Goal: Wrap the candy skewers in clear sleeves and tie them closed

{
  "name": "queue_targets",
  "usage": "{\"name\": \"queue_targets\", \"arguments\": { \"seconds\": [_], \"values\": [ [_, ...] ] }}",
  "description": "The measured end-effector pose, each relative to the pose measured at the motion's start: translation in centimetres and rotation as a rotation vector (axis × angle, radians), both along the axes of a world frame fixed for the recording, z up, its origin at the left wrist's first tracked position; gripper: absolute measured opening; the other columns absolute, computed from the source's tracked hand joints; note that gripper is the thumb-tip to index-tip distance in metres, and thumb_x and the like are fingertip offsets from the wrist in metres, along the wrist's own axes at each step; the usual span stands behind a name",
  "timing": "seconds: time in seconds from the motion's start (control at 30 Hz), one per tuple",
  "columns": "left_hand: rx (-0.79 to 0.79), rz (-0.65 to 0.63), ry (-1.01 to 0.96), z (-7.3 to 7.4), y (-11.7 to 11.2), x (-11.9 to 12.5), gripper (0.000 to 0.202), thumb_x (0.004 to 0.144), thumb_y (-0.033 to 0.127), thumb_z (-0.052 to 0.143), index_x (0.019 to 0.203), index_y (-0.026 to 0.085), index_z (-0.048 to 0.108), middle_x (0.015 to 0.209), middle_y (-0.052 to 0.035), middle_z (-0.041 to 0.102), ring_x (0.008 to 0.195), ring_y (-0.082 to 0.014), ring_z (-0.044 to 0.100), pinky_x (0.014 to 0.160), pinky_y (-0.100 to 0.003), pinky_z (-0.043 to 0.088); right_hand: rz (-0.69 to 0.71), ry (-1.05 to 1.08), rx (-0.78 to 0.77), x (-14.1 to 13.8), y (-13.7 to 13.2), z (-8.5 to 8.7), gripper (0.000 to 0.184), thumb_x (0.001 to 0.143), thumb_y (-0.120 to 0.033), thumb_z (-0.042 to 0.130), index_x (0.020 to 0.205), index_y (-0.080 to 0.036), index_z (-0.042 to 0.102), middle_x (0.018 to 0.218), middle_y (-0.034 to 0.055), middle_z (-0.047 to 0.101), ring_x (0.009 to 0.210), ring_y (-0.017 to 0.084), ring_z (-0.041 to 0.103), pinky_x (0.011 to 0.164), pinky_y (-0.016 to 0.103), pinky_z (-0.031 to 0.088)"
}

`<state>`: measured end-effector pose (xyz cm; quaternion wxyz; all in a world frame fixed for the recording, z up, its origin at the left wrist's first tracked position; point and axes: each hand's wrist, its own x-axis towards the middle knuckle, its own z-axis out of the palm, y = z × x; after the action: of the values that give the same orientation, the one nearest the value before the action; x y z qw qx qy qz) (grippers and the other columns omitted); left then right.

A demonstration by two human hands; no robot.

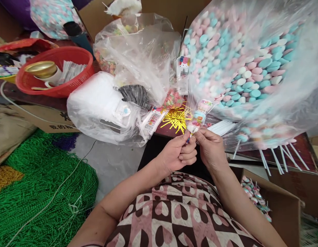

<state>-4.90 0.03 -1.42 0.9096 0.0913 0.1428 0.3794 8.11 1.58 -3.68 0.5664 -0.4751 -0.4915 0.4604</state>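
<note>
A marshmallow skewer (200, 117) in a clear printed wrapper stands up between my hands, with pink, white and blue pieces inside. My left hand (179, 153) is closed round the wrapper's lower end. My right hand (210, 145) pinches the same end from the other side, just under the lowest marshmallow. Whether a twist tie is between the fingers is hidden. Close behind lies a pile of gold twist ties (176, 118). White sticks (222, 127) lie to the right of the skewer, and printed wrappers (154, 120) to the left.
A big clear bag of marshmallows (251, 79) fills the right, with several sticked skewers (274, 154) at the edge. A bag of gummy candy (138, 51), a white bag (93, 106) and a red basket (79, 77) stand left. A cardboard box (282, 206) with wrapped candy sits lower right.
</note>
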Motion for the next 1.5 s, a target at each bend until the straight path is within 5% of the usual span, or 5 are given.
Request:
{"name": "queue_targets", "arguments": {
  "seconds": [0.33,0.63,0.87,1.07,1.5],
  "values": [
    [-0.02,0.365,0.199,0.4,2.4,-1.6,0.033,0.095,0.038,0.05,0.07,0.016,0.051,0.044,0.0109,0.02,0.032,-0.0035,0.017,0.033,-0.014,0.02,-0.182,-0.704,0.439,0.3,0.0,2.1,0.011,0.089,-0.023,0.06,0.079,-0.022,0.066,0.079,0.0028,0.069,0.079,0.019,0.064,0.078,0.034,0.048],
    [0.194,0.288,0.444,0.8,2.1,-1.5,0.034,0.083,0.048,0.064,0.076,0.017,0.051,0.044,0.0123,0.024,0.033,-0.0024,0.018,0.034,-0.015,0.018,-0.02,0.16,-0.015,0.0,0.4,4.6,0.023,0.08,-0.041,0.07,0.072,-0.021,0.063,0.064,-0.0027,0.06,0.057,0.012,0.057,0.06,0.028,0.049],
    [0.285,0.279,0.605,0.4,1.3,-0.6,0.034,0.08,0.046,0.066,0.077,0.02,0.044,0.052,0.0113,0.026,0.04,-0.0025,0.019,0.038,-0.015,0.018,-0.158,-0.619,0.218,-0.7,-0.3,3.8,0.009,0.086,-0.028,0.063,0.082,-0.021,0.069,0.073,0.0,0.07,0.067,0.016,0.064,0.07,0.03,0.051],
    [0.279,0.313,0.622,-0.1,1.0,0.0,0.043,0.082,0.059,0.057,0.075,0.02,0.042,0.051,0.0108,0.024,0.04,-0.0035,0.019,0.038,-0.017,0.018,-0.203,-0.822,0.429,-0.6,-0.1,3.2,0.016,0.089,-0.027,0.058,0.079,-0.022,0.068,0.072,0.0016,0.073,0.066,0.016,0.068,0.065,0.027,0.051],
    [0.232,0.095,0.281,0.2,0.6,-0.2,0.034,0.085,0.047,0.057,0.072,0.016,0.053,0.042,0.0117,0.022,0.033,-0.0041,0.016,0.036,-0.017,0.022,0.013,-0.218,0.02,0.8,-0.2,1.8,0.017,0.08,-0.035,0.071,0.07,-0.021,0.068,0.069,-0.0024,0.068,0.066,0.014,0.062,0.07,0.029,0.051]
  ]
}}
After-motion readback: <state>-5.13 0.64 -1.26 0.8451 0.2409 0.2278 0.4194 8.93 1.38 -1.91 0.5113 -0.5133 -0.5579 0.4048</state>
